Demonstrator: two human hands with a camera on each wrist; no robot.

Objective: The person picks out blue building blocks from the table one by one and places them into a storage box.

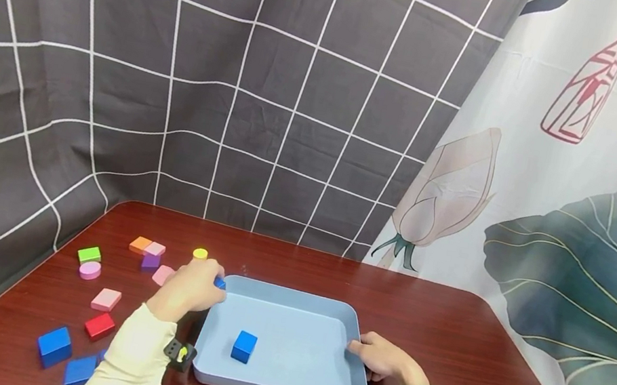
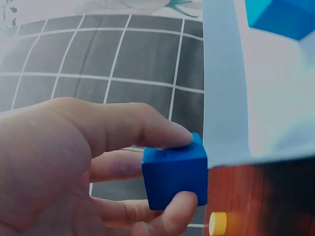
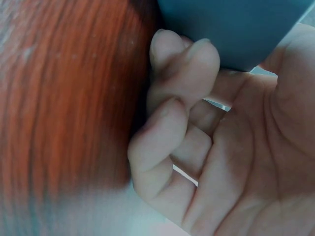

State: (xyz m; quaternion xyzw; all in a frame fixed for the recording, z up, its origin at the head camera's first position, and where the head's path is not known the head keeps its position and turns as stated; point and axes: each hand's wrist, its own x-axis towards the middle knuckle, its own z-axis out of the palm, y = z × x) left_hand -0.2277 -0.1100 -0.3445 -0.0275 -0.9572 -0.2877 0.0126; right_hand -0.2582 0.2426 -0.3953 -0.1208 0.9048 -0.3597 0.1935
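Note:
Between thumb and fingertips my left hand (image 1: 191, 287) pinches a small blue cube (image 2: 172, 174), held just outside the far left corner of a light blue tray (image 1: 314, 338). Another blue block (image 1: 244, 346) sits inside that tray, toward its left side. My right hand (image 1: 386, 357) grips the tray's right wall, with the thumb over the rim. In the right wrist view, the curled fingers (image 3: 184, 73) lie against the outside of the wall, close to the tabletop.
On the left of the brown table (image 1: 417, 315) lie several blocks: blue (image 1: 55, 346), red (image 1: 100, 326), pink (image 1: 106, 299), green (image 1: 89, 254), orange (image 1: 139, 245) and purple (image 1: 150, 262). A yellow cylinder (image 1: 200, 253) stands behind my left hand. Curtains hang behind the table.

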